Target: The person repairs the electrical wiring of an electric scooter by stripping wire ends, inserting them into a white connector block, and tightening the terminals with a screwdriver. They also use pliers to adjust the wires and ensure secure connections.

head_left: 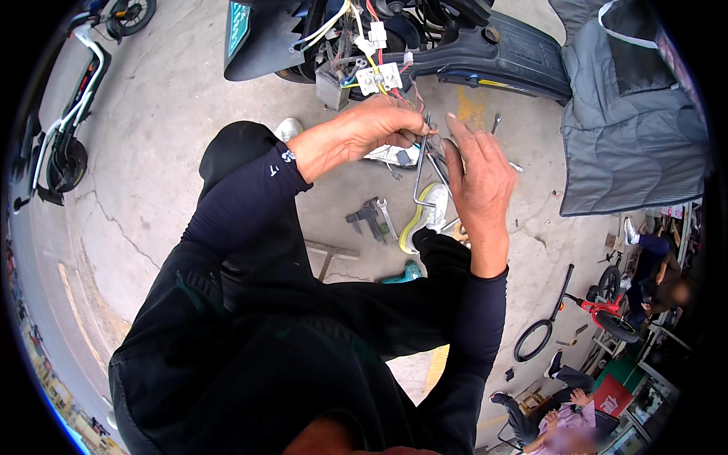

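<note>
Concrete (171,98), rod (419,171) in left grip (371,127)

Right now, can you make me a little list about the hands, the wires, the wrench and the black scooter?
left hand: fingertips close together; can't tell what they hold
right hand: thumb and fingers apart, near the left
wires: several colours, above the left hand
wrench: on the floor
scooter: black, in front
</note>
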`<state>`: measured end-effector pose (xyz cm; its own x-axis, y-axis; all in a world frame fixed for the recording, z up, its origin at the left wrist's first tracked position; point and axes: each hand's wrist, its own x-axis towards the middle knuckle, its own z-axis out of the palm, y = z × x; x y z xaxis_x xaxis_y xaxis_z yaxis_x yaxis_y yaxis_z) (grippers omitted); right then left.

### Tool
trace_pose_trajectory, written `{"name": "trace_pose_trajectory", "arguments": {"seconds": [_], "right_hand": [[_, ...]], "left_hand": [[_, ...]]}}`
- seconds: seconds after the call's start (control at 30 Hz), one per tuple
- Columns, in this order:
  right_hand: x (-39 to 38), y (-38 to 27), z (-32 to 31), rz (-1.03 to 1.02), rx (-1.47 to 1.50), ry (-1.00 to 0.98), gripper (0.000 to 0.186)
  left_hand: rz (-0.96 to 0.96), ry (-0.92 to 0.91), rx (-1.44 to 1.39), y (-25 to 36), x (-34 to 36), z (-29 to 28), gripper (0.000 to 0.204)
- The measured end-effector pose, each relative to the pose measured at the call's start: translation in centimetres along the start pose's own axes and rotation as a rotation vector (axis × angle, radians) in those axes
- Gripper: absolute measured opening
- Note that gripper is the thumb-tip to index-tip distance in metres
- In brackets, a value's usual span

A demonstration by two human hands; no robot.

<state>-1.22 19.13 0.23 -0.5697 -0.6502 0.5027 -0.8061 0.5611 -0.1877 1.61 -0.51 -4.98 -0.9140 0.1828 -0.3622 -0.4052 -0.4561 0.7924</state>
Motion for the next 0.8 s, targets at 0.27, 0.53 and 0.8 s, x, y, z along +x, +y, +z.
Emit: {"name": "trace_pose_trajectory", "arguments": {"seconds": [0.27,0.53,0.8], "right_hand": [[1.2,0.8,0.4,-0.406,-0.237,-0.194,0.029],[1.8,-0.9,-0.6,0.435,0.362,-0.54,0.014],[2.8,-0.6,-1.7,-0.34,-0.249,-0.353,0.025]], "left_hand": [[-0.021,-0.02,0.049,0.4,-0.9,-0.9,0.012],[0.072,0.0,0.357,0.0,-1.2,-1.0,0.019],[0.065,-0.029,0.274,0.8,-1.8,-1.3,0.018]]}}
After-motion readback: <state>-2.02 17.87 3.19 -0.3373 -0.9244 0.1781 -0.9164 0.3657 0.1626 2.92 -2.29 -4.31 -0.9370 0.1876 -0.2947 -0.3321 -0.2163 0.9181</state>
